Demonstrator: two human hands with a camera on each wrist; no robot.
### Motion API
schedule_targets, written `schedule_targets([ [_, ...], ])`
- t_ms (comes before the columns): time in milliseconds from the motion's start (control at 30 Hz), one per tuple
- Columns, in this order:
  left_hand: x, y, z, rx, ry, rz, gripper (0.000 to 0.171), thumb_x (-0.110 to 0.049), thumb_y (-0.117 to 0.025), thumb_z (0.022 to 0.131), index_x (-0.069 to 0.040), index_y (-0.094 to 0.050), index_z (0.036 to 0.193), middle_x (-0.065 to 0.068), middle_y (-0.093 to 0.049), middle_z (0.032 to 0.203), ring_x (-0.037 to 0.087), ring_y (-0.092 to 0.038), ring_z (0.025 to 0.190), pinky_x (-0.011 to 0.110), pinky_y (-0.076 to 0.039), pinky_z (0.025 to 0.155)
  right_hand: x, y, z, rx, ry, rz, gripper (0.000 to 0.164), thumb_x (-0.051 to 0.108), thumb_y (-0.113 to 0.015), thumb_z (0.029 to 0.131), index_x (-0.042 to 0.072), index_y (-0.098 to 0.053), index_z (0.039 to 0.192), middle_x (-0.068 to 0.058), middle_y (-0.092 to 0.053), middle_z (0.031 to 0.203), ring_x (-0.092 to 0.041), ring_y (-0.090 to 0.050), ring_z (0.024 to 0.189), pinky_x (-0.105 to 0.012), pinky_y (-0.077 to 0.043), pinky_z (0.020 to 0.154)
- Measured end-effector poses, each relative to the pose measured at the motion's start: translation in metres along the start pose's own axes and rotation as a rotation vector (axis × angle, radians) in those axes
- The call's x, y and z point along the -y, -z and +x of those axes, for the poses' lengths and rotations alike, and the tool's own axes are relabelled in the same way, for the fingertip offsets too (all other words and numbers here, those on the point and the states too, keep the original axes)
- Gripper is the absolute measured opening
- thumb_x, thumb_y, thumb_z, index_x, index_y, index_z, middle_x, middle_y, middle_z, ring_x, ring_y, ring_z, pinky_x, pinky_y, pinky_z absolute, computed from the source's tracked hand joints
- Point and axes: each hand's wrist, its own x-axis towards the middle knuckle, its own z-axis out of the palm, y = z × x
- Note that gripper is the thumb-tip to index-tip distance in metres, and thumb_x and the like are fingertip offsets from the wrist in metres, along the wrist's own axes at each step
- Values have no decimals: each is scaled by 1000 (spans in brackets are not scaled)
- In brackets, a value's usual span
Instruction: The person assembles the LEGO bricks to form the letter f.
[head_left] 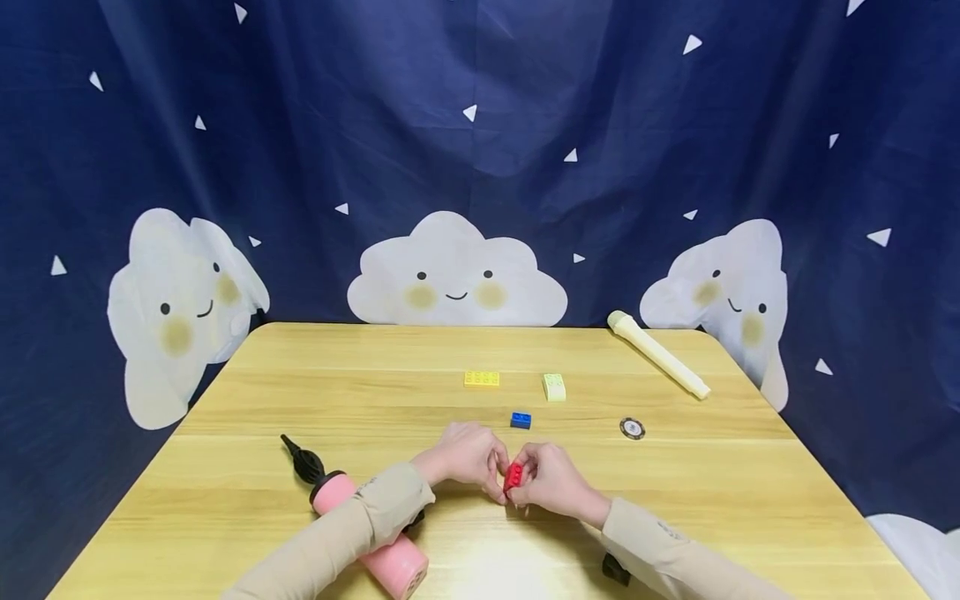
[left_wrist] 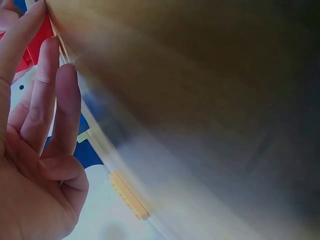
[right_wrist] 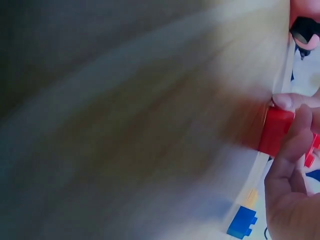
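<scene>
In the head view, a red toy brick [head_left: 513,477] stands between my two hands, close over the table. My right hand [head_left: 553,482] pinches it between thumb and fingers from the right. On its left side, the fingertips of my left hand [head_left: 468,457] grip its near edge. The left wrist view shows the left fingers stretched toward the red brick [left_wrist: 40,42], with the little finger curled and the thumb hidden. In the right wrist view, a fingertip of the other hand meets the end of the red brick [right_wrist: 276,131]. Just beyond the hands lies a blue brick [head_left: 521,421].
Farther back lie a yellow brick [head_left: 482,378] and a pale green brick [head_left: 554,387]. A poker chip [head_left: 632,428] is to the right, below a cream microphone-shaped stick [head_left: 658,354]. The pink hand pump [head_left: 397,562] lies partly under my left forearm. A dark blue curtain [head_left: 480,167] hangs behind the table.
</scene>
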Motion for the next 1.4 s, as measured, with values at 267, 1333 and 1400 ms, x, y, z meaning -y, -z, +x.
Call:
schedule_targets([
  [267, -1, 0, 0, -17, 9, 3, 33, -55, -86, 52, -38, -70, 75, -28, -53, 51, -5, -47, 57, 20, -35, 51, -3, 3, -1, 22, 23, 2, 20, -1, -75, 70, -1, -65, 88, -2, -64, 72, -7, -58, 58, -22, -52, 52],
  [1333, -4, -2, 0, -31, -53, 18, 29, -51, -84, 58, -34, -72, 78, -28, -56, 53, -7, -45, 53, 17, -33, 49, 11, 12, 5, 122, 83, -132, 17, -1, -78, 67, 0, -63, 75, -1, -64, 58, -10, -60, 46, -20, -48, 43],
  [1400, -2, -2, 2, -32, -52, 24, 29, -53, -84, 58, -35, -72, 77, -29, -56, 53, -8, -45, 54, 17, -33, 48, 11, 11, 6, 122, 83, -134, 17, -2, -79, 67, 0, -63, 74, -1, -64, 56, -11, -61, 45, -21, -48, 42],
])
